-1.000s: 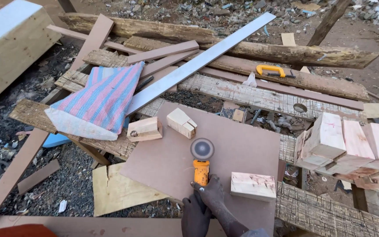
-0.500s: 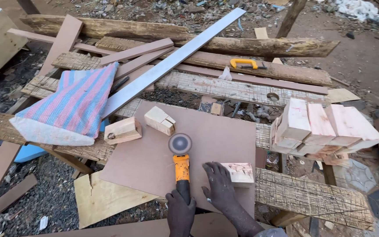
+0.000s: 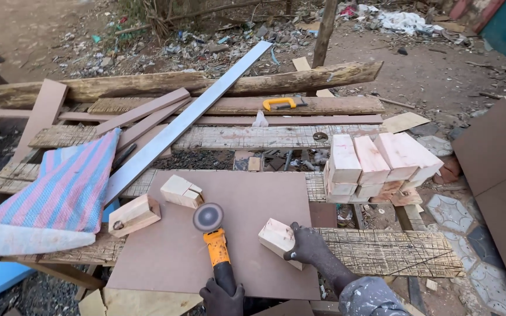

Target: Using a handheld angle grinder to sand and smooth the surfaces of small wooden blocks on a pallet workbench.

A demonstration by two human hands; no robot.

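Note:
My left hand (image 3: 222,297), in a dark glove, grips the black handle of an orange angle grinder (image 3: 216,246). The grinder lies on a brown board (image 3: 247,196) with its grey disc (image 3: 208,217) pointing away from me. My right hand (image 3: 307,246) holds a pale wooden block (image 3: 274,238) by its right end. The block is tipped up on the board, a short way right of the grinder. Two more wooden blocks (image 3: 134,215) (image 3: 181,191) rest on the board's left side, beyond the disc.
A stack of pale wooden blocks (image 3: 376,164) sits at the right on rough planks. A striped sack (image 3: 65,193) lies at the left, and a long metal straightedge (image 3: 188,117) runs diagonally behind the board. An orange-handled tool (image 3: 279,103) lies further back. Brown panels (image 3: 499,146) stand at the far right.
My right hand went from the grinder to the flat wooden block, closed on it and tipped it up. The grinder stayed on the board. The view shifted.

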